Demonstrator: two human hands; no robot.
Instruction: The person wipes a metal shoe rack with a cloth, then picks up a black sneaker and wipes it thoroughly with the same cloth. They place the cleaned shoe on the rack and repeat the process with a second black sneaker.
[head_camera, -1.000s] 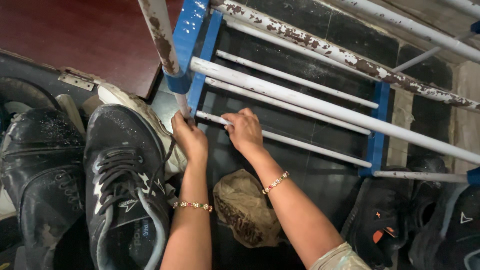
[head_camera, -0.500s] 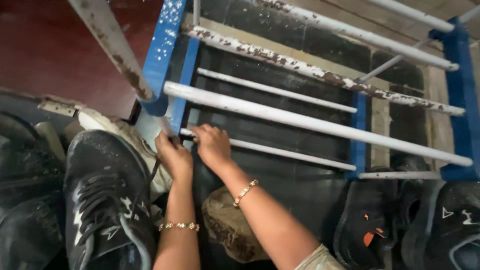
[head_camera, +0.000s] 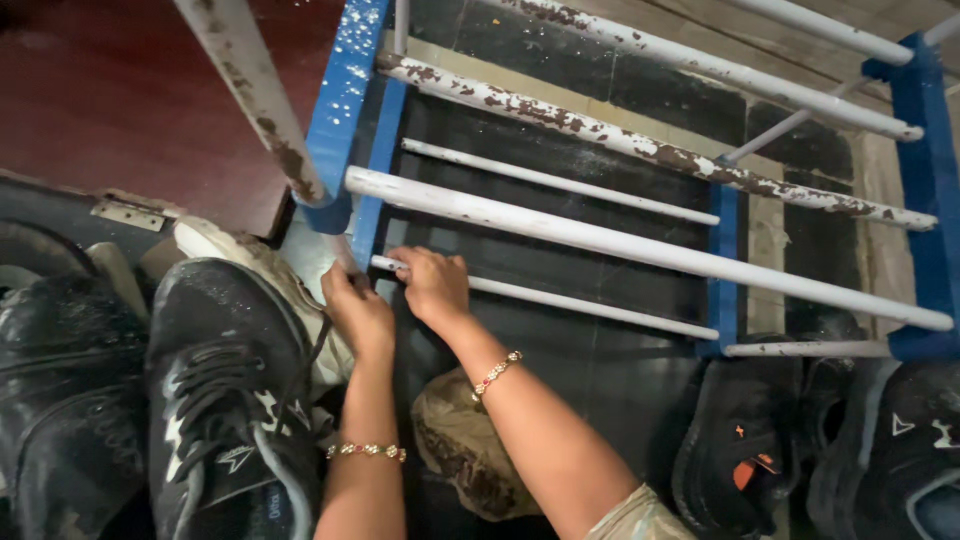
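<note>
Left hand (head_camera: 357, 312) and right hand (head_camera: 432, 287) side by side, fingers curled, forearms extended forward

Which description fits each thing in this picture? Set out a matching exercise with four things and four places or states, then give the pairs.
Things:
1. right hand
2. left hand
3. black laced sneaker
4. crumpled brown bag

Descriptions:
A. on the floor between the two forearms
B. closed on the thin white bar near its left end
C. at the blue corner post of the rack
D. left of the left arm, dusted with white specks

Pairs: 1-B, 2-C, 3-D, 4-A
</note>
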